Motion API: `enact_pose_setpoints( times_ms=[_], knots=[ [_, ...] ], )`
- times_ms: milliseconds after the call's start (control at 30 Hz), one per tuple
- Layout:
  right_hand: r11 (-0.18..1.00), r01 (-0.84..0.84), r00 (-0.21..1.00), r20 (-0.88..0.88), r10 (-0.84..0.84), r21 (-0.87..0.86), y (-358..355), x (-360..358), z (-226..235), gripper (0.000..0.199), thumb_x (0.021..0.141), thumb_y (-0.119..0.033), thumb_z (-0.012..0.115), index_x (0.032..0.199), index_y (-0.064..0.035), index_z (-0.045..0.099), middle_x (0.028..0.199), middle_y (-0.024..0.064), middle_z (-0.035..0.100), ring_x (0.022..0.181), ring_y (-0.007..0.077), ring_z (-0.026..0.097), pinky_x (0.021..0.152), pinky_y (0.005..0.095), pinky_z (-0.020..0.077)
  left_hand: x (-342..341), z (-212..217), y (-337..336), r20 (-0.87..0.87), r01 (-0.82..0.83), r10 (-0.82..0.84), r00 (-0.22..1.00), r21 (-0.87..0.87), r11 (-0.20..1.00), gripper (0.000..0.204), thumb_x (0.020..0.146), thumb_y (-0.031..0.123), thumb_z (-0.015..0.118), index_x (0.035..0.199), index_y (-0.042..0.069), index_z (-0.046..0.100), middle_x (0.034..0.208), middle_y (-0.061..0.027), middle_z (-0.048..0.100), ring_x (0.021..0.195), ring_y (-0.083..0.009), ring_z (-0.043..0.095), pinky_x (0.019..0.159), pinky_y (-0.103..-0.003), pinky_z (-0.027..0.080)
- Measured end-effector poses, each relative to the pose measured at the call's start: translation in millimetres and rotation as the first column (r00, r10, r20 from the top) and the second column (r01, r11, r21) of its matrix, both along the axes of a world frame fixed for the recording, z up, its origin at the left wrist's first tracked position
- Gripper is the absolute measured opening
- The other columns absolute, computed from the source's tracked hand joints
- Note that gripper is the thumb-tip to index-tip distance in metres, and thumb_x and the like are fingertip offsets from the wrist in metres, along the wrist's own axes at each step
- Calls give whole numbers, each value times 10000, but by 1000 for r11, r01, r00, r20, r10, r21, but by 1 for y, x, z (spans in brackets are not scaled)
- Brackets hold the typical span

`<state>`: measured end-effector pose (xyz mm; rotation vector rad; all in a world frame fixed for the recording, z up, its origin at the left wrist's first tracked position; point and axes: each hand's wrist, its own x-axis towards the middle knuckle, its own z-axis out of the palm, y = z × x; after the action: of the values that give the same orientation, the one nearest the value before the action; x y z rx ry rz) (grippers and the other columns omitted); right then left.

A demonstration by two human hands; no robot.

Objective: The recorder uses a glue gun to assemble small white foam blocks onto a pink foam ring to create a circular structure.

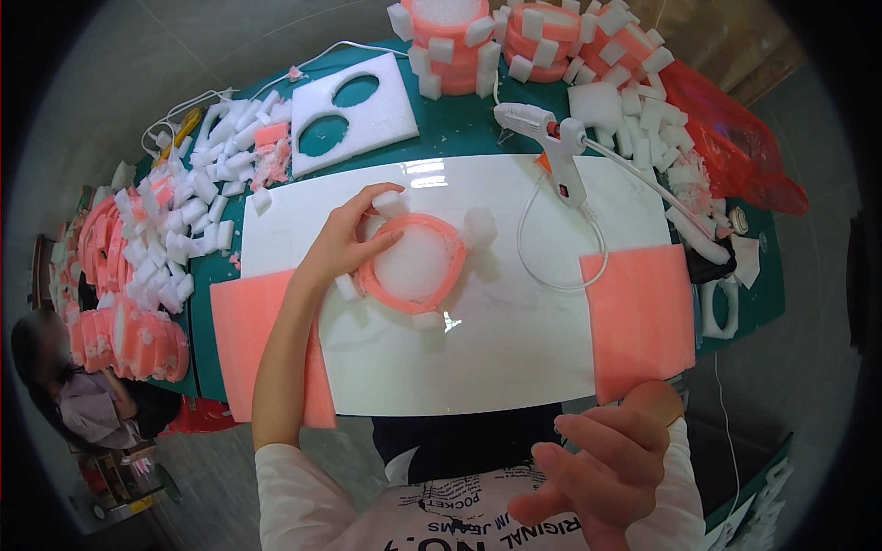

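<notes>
On the white glossy board (514, 367), a round pink foam ring (452, 286) surrounds a white foam disc (409, 266). Several small white foam blocks stand out from its outer side. My left hand (354, 234) is closed on the ring's upper left, its thumb over the rim and its fingers by a white block (390, 204). Close to the camera, my right hand (606, 459) is raised at the lower right. Its fingers are loosely bent and apart, with nothing visible in them.
A white glue gun (551, 151) stands at the board's upper right, its cable looping downward. Pink foam sheets (638, 321) lie at both sides. White foam blocks (202, 193), a two-holed foam sheet (395, 119) and stacked rings (450, 69) surround the board. Another person (87, 399) sits far left.
</notes>
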<state>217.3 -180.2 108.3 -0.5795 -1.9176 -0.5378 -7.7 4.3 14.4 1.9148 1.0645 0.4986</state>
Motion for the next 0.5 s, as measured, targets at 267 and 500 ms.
enact_pose_setpoints(
  times_ms=[267,500],
  knots=[
    [916,84,974,226,7,-391,20,-3,-17,391,720,-269,711,1056,-107,592,836,50,592,610,152,540,507,254,423,12,-2,2,86,28,-31,996,37,999,465,757,175,647,1196,116,503,1076,-97,590,923,-205,565,849,-295,434],
    [736,-113,945,156,287,-668,73,-13,-76,470,694,-268,725,1088,-86,543,1087,60,530,935,219,533,813,331,451,1,-2,2,92,24,-28,995,42,999,472,758,165,647,1202,107,496,1105,-101,582,933,-210,570,849,-299,437]
  ],
)
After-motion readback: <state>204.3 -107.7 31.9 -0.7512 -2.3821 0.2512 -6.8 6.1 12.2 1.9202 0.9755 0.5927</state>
